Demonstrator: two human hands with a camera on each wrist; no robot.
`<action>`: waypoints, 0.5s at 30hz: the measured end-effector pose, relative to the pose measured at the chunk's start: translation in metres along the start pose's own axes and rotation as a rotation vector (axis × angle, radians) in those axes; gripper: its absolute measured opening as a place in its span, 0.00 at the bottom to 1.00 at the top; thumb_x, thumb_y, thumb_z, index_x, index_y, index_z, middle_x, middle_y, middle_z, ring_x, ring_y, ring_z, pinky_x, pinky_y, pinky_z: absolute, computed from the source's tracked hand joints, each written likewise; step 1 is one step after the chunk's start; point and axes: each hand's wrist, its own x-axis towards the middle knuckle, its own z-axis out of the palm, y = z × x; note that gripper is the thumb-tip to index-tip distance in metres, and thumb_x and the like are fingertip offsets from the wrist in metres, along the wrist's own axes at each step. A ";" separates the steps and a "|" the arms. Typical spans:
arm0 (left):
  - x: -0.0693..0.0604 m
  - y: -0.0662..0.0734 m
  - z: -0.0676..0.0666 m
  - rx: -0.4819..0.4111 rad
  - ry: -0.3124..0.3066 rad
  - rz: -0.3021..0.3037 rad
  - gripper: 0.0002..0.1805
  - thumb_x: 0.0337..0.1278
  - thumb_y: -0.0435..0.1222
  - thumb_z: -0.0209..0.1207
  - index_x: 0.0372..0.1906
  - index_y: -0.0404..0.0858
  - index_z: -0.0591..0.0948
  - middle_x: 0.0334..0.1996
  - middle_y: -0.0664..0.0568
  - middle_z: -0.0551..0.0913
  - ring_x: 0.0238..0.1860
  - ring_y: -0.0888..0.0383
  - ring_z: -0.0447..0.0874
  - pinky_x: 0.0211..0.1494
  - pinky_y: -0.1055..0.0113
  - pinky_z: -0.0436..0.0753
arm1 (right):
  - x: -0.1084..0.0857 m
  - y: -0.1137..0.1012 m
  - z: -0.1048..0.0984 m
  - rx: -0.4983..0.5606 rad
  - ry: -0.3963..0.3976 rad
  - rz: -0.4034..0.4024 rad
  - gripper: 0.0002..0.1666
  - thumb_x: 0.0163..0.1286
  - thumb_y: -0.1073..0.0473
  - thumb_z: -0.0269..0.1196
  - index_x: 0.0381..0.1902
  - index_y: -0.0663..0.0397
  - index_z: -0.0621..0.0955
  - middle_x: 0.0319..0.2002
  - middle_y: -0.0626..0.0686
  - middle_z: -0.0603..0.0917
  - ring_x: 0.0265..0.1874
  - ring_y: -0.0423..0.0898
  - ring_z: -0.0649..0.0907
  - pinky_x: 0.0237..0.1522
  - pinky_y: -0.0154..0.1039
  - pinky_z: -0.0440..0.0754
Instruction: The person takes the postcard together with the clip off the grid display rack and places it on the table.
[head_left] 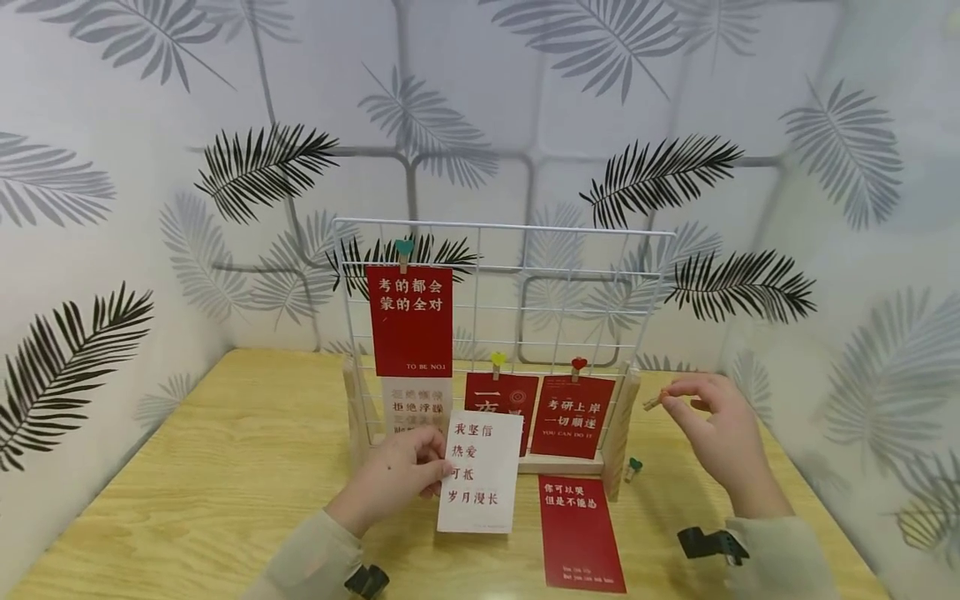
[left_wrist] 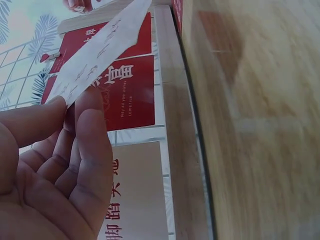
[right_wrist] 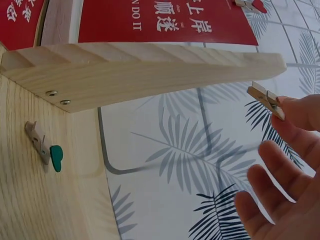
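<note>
My left hand (head_left: 401,475) pinches a white card (head_left: 483,500) with red characters by its left edge, in front of a white wire grid (head_left: 517,310). In the left wrist view, thumb and forefinger press on the card's near end. Off to the grid's right, my right hand (head_left: 716,429) pinches a small wooden clothespin (right_wrist: 266,100) between thumb and forefinger, the other fingers spread loosely. Cards hang on the grid: a red one (head_left: 411,325) at upper left, a white one (head_left: 405,400) beneath it, and two red ones (head_left: 573,425) lower down, one partly behind the held card.
The grid stands in a wooden base with an upright side post (right_wrist: 150,75). A green-heart clothespin (right_wrist: 40,145) lies on the wooden table (head_left: 225,467) right of the base. Another red card (head_left: 581,533) lies in front. Leaf-patterned walls (head_left: 480,100) enclose the table's back and sides.
</note>
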 end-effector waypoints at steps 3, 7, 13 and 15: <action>-0.001 -0.004 0.003 0.004 -0.038 0.005 0.06 0.65 0.35 0.66 0.36 0.42 0.79 0.26 0.53 0.83 0.28 0.51 0.83 0.33 0.60 0.83 | -0.004 0.005 0.000 0.016 -0.052 0.042 0.12 0.75 0.53 0.63 0.43 0.55 0.86 0.48 0.54 0.82 0.48 0.41 0.75 0.44 0.28 0.76; -0.001 -0.008 0.007 -0.005 -0.080 0.025 0.06 0.64 0.33 0.66 0.35 0.41 0.78 0.26 0.53 0.83 0.28 0.52 0.83 0.33 0.57 0.85 | -0.006 0.013 0.000 0.044 -0.137 0.129 0.17 0.77 0.48 0.61 0.48 0.55 0.85 0.50 0.56 0.82 0.50 0.46 0.77 0.46 0.32 0.78; -0.002 -0.012 0.016 -0.090 -0.171 -0.029 0.05 0.65 0.31 0.64 0.36 0.38 0.78 0.28 0.49 0.82 0.27 0.53 0.84 0.34 0.56 0.86 | -0.005 0.025 0.002 0.059 -0.264 0.235 0.23 0.78 0.42 0.58 0.53 0.56 0.82 0.54 0.59 0.81 0.54 0.57 0.78 0.49 0.53 0.77; -0.002 -0.012 0.019 -0.103 -0.187 -0.043 0.05 0.65 0.30 0.64 0.36 0.37 0.78 0.28 0.48 0.82 0.26 0.53 0.84 0.33 0.56 0.86 | -0.005 0.030 0.003 0.062 -0.288 0.249 0.23 0.78 0.43 0.57 0.53 0.56 0.82 0.53 0.58 0.81 0.54 0.58 0.78 0.48 0.53 0.77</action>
